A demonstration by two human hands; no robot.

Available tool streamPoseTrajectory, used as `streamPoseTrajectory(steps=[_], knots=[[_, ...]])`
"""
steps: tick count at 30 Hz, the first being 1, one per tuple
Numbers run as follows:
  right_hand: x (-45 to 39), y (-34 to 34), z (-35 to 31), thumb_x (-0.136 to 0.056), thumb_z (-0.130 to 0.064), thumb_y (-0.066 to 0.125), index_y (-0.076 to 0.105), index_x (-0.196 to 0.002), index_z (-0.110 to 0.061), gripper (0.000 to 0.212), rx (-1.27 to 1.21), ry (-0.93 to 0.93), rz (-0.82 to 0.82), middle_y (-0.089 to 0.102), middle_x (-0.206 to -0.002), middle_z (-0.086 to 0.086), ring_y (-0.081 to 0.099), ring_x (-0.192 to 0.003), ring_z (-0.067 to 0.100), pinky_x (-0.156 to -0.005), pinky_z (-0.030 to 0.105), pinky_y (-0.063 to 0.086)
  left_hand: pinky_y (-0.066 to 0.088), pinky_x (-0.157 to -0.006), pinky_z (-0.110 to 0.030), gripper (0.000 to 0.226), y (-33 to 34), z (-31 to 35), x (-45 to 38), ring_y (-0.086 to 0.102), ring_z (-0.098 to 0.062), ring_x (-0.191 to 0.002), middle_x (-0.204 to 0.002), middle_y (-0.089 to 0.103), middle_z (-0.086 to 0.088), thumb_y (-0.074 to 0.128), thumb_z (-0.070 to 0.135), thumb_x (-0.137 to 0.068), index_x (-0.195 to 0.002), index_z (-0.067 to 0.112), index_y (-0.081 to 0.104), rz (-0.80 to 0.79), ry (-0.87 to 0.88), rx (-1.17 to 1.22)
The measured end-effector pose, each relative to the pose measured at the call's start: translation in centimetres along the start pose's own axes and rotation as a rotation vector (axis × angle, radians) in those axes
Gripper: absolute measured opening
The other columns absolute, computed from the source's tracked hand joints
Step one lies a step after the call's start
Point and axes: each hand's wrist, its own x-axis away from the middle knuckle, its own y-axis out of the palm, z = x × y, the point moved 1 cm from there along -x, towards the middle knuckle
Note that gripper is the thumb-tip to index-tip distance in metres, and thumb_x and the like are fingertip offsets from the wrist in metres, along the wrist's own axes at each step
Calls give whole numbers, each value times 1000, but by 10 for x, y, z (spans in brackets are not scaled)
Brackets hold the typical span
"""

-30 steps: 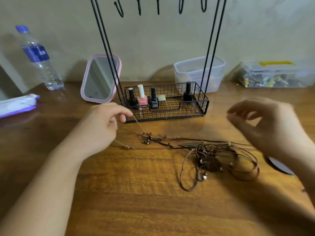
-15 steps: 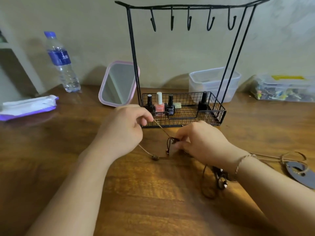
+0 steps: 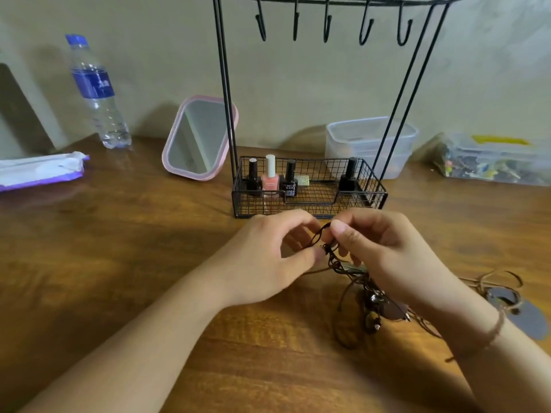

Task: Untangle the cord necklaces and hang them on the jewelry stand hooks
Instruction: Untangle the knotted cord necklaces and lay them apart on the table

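Note:
A tangle of brown cord necklaces [image 3: 368,305] lies on the wooden table, partly under my right wrist. My left hand [image 3: 268,257] and my right hand [image 3: 378,248] meet just in front of the stand's basket. Both pinch a dark cord loop [image 3: 317,238] lifted off the table, with cord trailing down to the tangle. The black wire jewelry stand [image 3: 225,93] rises behind them. Its hooks [image 3: 326,23] along the top bar are bare. Another cord loop with a flat dark pendant [image 3: 515,308] lies at the right.
The stand's wire basket [image 3: 378,189] holds nail polish bottles [image 3: 269,177]. Behind it are a pink-framed mirror [image 3: 199,138], a water bottle [image 3: 95,90], a clear tub [image 3: 369,141] and a clear box of small items [image 3: 492,159]. A wipes pack [image 3: 38,171] lies far left.
My right hand came in from the right to the cord and both hands drew together, raising a loop off the table. The view tilted so the hooks show.

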Motion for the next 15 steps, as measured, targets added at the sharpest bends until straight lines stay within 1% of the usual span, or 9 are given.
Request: streamPoseTrajectory(steps=[2,4,6,7,9,10,12,13,15], knots=[[2,-1,0,-91,-30,56,72,-78,-16,25,-65,12,26,62,-62,-9,52,-59,3,-59,17,41,56,-83,-43,21,5,-3,-1,67,-9,-96,-101,73,10,62,42,-92,-110,32,66,-36,-16,18],[4,-2,1,-90,-33,56,72,-81,-17,25,-112,19,72,62,-65,4,53,-61,14,-59,29,43,57,-80,-42,19,5,-6,-1,68,-10,-92,-98,73,9,63,40,-92,-107,31,69,-43,-14,26],[6,-4,3,-88,-35,58,73,-80,-16,25,-189,44,118,63,-70,13,52,-66,22,-60,37,42,56,-70,-32,9,4,-9,-2,67,-7,-80,-85,73,9,63,29,-94,-99,30,70,-28,-12,22],[7,-4,3,-86,-34,59,72,-77,-14,25,-261,68,131,63,-74,12,51,-68,23,-59,37,42,53,-64,-24,10,3,-10,-3,66,-5,-74,-80,72,11,62,25,-95,-95,30,70,-30,-17,29],[8,-7,3,-81,-33,62,70,-73,-13,23,-441,113,106,65,-81,5,50,-70,23,-57,30,42,47,-65,-14,10,0,-9,-2,66,-2,-74,-79,72,13,63,23,-95,-94,27,72,-71,-43,98],[9,-9,2,-78,-32,63,69,-74,-13,21,-506,127,75,65,-84,4,50,-70,22,-56,28,42,49,-67,-16,9,-1,-9,-2,67,-4,-74,-80,73,11,64,24,-94,-95,24,73,-96,-47,139],[10,-12,4,-78,-30,65,69,-77,-13,18,-578,125,6,62,-86,4,51,-69,19,-57,26,43,52,-68,-29,16,-4,-7,-1,64,-17,-72,-78,70,2,65,33,-92,-97,21,74,-125,-24,209],[10,-12,5,-78,-29,66,70,-79,-13,17,-607,121,-25,60,-85,5,52,-69,18,-58,27,43,54,-76,-41,23,-3,-6,-1,65,-24,-79,-84,71,-6,63,39,-91,-99,20,73,-125,-9,252],[11,-10,6,-79,-26,68,71,-84,-13,15,-665,119,-73,59,-84,6,52,-70,18,-62,30,44,46,-93,-58,37,3,-4,-1,62,-37,-101,-104,69,-21,58,44,-91,-106,14,71,-89,1,350]])
